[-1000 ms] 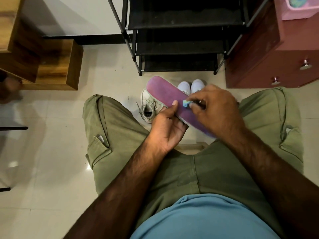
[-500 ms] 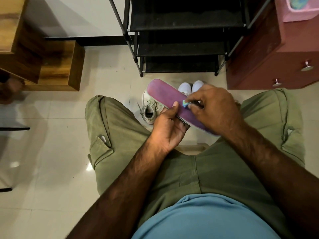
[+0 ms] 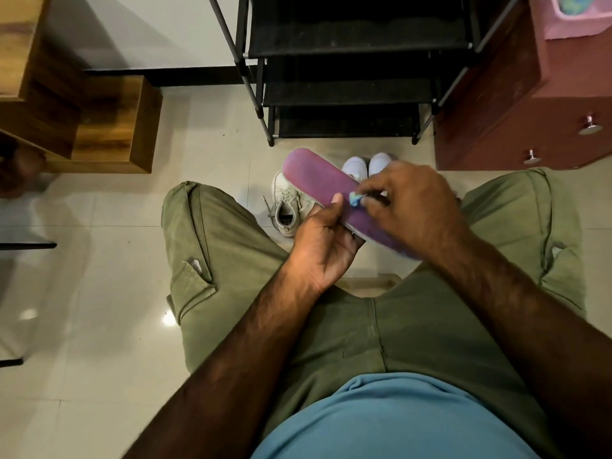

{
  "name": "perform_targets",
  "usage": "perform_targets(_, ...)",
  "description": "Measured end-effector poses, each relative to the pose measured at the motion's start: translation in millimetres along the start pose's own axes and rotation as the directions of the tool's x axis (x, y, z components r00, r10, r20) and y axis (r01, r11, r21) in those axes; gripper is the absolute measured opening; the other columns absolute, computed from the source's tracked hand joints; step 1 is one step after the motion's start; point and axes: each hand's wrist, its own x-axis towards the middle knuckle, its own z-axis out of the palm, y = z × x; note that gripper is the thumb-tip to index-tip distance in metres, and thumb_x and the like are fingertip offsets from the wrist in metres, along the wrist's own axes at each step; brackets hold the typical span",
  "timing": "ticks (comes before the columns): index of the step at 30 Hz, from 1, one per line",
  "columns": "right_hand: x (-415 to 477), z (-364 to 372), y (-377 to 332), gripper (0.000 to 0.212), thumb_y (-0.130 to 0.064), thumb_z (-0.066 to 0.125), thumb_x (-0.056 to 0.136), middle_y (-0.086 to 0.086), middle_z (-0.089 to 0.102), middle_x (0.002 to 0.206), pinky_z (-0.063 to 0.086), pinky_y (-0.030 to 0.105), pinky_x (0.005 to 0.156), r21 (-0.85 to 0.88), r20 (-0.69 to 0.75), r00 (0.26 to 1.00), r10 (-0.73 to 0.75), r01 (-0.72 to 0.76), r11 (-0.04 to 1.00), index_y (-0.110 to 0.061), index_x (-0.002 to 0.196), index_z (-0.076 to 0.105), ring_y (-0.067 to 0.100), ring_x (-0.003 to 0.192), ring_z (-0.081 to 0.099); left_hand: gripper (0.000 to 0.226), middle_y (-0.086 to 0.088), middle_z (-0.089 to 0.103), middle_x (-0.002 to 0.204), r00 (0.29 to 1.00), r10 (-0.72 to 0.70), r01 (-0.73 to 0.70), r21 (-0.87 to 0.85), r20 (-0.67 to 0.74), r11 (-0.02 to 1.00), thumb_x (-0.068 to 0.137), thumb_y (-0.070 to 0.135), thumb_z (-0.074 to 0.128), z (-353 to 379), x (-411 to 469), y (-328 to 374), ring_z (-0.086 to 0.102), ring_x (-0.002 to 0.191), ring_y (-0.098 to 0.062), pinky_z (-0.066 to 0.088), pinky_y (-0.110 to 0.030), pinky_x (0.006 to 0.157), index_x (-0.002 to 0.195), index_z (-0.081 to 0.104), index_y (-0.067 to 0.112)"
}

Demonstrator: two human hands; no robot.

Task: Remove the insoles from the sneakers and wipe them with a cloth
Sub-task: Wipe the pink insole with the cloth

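A purple insole is held over my knees, its toe pointing up and left. My left hand grips its near edge from below, thumb on the top face. My right hand pinches a small blue-green cloth and presses it on the middle of the insole, covering the heel end. On the floor below lies a white sneaker with its opening up. White toes of other footwear show behind the insole.
A black shoe rack stands ahead on the tiled floor. A dark red cabinet with knobs is at the right, wooden stepped boxes at the left. My green-trousered legs fill the foreground.
The cloth in my right hand stays at about the same spot on the insole with small rubbing shifts. The view has tilted slightly; my left hand keeps its hold.
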Motion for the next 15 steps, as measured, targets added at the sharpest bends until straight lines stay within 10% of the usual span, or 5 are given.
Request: perform_targets(15, 2, 3, -5, 0.020, -0.034, 0.068, 0.093, 0.000, 0.067, 0.110, 0.047, 0.029, 0.078, -0.029, 0.020, 0.996, -0.082, 0.083, 0.996, -0.031, 0.110, 0.078, 0.018, 0.094, 0.058, 0.027, -0.014, 0.072, 0.105, 0.999, 0.027, -0.027, 0.005, 0.025, 1.000, 0.110, 0.016, 0.040, -3, 1, 3, 0.070, 0.097, -0.023, 0.055, -0.041, 0.096, 0.125, 0.055, 0.001)
